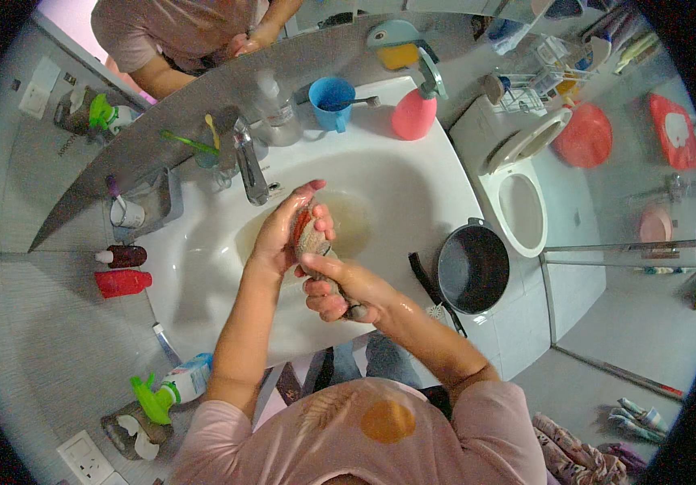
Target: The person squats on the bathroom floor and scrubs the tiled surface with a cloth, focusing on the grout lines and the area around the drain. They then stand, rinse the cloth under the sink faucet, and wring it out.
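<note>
Over the white washbasin [417,190], both wet hands are closed around a long, soft-looking grey-beige item [313,240] with a red strip on one side; its kind is hard to make out. My left hand [278,232] grips the far end, fingers curled along it and thumb side near the faucet [250,166]. Wrapped round the near end, my right hand [346,287] has its thumb lying along the top, and a grey tip shows below the fingers. Cloudy yellowish water [352,222] lies in the basin beneath.
Along the back rim stand a blue mug [332,103], a clear pump bottle [278,113] and a pink spray bottle [415,111]. A dark pot [474,268] sits right of the basin, near the toilet [522,206]. On the left are a red tube [123,283] and a green-topped spray bottle [174,390].
</note>
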A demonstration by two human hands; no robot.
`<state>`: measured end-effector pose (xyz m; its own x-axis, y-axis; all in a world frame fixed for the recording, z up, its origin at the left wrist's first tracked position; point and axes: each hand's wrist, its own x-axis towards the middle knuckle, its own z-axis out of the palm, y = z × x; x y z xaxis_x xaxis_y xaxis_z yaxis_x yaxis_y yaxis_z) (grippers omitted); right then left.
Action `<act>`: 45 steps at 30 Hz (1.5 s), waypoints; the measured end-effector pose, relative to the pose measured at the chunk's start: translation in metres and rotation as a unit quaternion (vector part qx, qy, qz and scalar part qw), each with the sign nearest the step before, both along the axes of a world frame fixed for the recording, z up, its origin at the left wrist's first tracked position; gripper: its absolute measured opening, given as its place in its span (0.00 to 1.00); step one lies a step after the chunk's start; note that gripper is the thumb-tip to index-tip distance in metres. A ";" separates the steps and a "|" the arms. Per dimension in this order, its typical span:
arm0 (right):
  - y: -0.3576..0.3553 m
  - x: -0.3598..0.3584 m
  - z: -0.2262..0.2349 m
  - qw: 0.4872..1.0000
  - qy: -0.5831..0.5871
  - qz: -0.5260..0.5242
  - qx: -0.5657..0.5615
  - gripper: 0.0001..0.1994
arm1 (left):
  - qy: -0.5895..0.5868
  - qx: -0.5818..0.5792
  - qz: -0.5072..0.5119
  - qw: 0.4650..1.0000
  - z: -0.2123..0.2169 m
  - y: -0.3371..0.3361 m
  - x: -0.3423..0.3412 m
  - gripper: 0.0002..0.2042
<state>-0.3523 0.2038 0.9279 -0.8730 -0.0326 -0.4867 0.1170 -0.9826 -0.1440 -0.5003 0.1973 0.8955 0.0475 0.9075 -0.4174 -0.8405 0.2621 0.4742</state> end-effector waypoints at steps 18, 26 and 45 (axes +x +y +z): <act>-0.026 -0.030 -0.200 0.647 -0.189 0.057 0.736 0.15 | 0.843 -0.004 0.040 0.536 -0.184 -0.019 0.017 0.09; -0.034 0.015 -0.154 0.476 -0.307 0.172 0.806 0.13 | 0.725 -0.150 -0.029 0.671 -0.233 -0.077 -0.057 0.20; -0.056 0.053 -0.174 0.451 -0.212 0.003 0.867 0.15 | 0.842 -0.030 -0.257 0.473 -0.229 -0.045 -0.015 0.29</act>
<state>-0.2992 0.1479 0.7538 -0.6920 0.7160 0.0919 0.4967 0.5646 -0.6591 -0.5154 0.1523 0.6670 -0.1899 0.9408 -0.2807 0.8981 0.2819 0.3375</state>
